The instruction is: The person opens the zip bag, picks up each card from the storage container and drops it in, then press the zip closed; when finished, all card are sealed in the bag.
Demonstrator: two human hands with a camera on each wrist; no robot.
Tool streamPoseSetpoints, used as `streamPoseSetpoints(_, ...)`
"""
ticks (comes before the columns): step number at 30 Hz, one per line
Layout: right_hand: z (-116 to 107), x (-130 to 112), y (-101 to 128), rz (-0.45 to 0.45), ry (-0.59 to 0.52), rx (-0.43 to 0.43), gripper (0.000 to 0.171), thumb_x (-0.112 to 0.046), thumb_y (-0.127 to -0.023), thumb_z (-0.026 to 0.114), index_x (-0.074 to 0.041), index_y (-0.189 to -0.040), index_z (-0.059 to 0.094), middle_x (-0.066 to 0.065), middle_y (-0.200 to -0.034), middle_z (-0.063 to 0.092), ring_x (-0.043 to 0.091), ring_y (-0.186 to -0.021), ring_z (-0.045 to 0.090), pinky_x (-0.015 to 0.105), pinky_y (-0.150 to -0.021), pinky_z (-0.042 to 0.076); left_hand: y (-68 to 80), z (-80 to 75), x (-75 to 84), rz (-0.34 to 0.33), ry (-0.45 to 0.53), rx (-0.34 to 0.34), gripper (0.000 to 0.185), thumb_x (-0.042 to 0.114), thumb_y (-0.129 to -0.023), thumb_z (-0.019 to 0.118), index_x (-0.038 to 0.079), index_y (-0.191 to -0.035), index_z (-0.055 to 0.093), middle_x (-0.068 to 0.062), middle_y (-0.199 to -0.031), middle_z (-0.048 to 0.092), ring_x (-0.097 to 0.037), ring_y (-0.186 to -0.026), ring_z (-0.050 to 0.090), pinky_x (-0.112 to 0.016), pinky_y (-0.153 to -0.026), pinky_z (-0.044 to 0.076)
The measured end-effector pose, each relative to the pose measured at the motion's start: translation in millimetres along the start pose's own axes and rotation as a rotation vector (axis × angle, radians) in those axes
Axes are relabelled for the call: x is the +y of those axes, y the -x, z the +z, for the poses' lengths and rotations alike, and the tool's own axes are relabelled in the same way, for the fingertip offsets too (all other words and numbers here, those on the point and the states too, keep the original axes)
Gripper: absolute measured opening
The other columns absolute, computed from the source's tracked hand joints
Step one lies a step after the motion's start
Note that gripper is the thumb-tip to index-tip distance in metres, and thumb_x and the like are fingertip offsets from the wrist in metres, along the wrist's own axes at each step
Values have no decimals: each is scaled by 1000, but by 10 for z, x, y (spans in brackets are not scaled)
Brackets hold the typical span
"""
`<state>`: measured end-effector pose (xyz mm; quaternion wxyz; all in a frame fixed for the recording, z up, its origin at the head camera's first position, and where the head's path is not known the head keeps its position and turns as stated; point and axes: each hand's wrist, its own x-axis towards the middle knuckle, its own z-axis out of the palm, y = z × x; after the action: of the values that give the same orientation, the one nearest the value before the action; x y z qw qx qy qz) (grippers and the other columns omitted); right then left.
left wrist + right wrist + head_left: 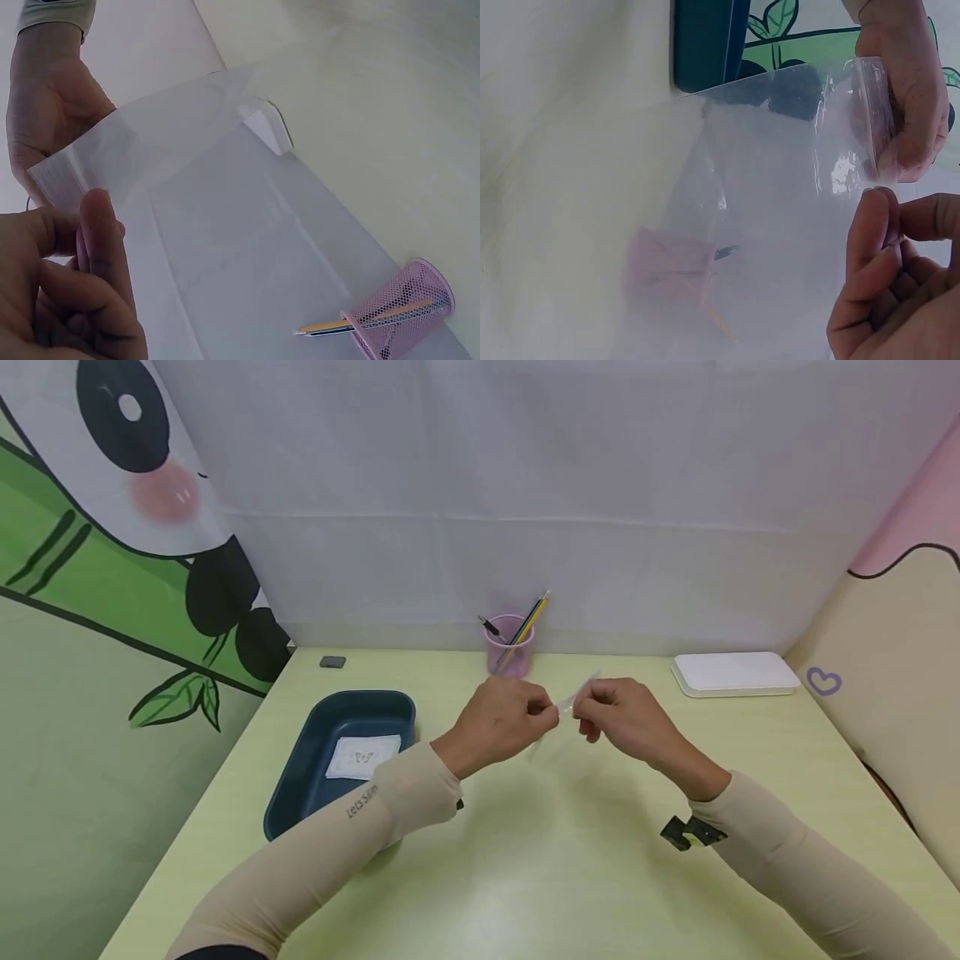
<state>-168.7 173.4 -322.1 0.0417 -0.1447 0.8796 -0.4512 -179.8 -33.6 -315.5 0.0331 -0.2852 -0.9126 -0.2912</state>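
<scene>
A clear plastic bag point(780, 157) hangs between the two hands over the table, seen almost edge-on in the head view. Its ribbed strip along the mouth, like a zip seal, shows in the right wrist view. My left hand point(504, 720) pinches one end of that edge between thumb and fingers. At the other end my right hand point(626, 718) pinches it the same way, fingertips close to those of the left. Through the bag, the left wrist view shows a pale, hazy wall and no contents.
A dark blue tray point(287, 785) left of the hands holds white cards point(363, 757), the top one with a butterfly. Behind the hands stands a pink mesh pen cup point(510, 662) with pencils. A small grey block point(332, 662) and a white case point(737, 675) lie near the back edge.
</scene>
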Motion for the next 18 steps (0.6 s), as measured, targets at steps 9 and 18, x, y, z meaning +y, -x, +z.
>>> streamPoseSetpoints(9, 2, 80, 129, 13, 71, 40, 18, -13, -95, 49, -10, -84, 63, 3, -76, 66, 19, -71, 64, 36, -61, 44, 70, -183, -93, -135, 32, 107, 21, 14, -88, 58, 18, -70, 67, 12, -63, 61, -6, -57, 56, -29, -55, 42)
streamPoseSetpoints(18, 188, -23, 136, -233, 407, 279, 10, -7, -92, 51, -11, -95, 59, -2, -76, 61, 12, -53, 51, 32, -46, 38, 61, -15, 110, -35, -50, 47, 17, 14, -91, 60, 15, -80, 73, 11, -62, 59, -5, -52, 50, -22, -55, 42)
